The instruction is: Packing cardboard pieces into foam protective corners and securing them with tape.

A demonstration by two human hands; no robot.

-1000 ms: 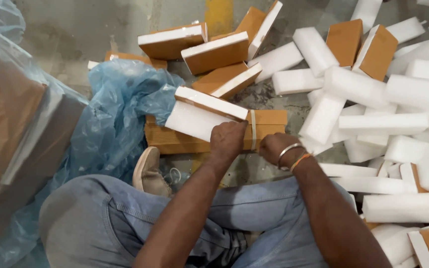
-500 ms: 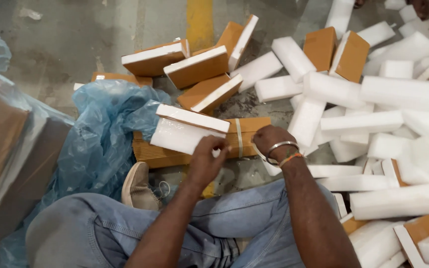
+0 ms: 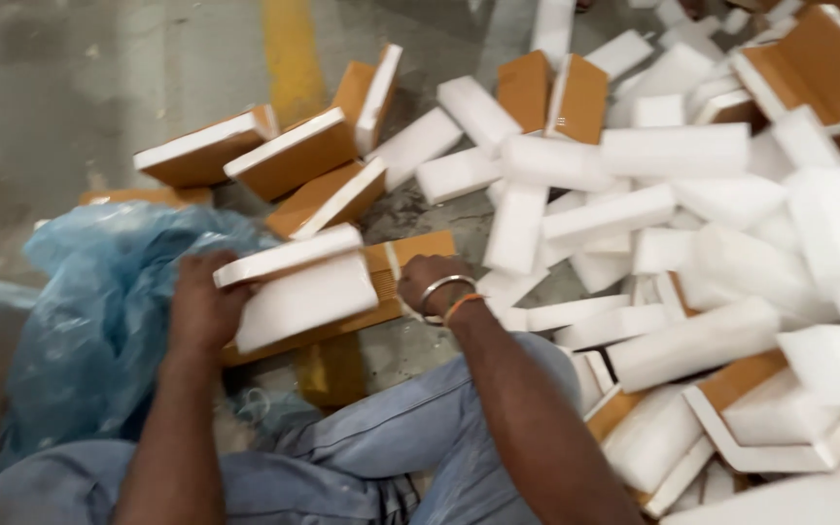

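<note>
Single head-worn view, close above, facing down at floor (image 3: 70,87).

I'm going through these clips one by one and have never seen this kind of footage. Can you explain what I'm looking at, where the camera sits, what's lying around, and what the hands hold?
There is no machine here. A person sits on a concrete floor and works with bare hands. The single picture comes from a camera worn on the person's head, looking down past the knees.

The left hand grips the edge of a white foam piece that lies on a brown cardboard box. The right hand, with a metal bangle on its wrist, rests on the box's other end.

Around them lie many loose white foam blocks and more foam-capped brown boxes. A blue plastic sheet is crumpled at the left.
</note>
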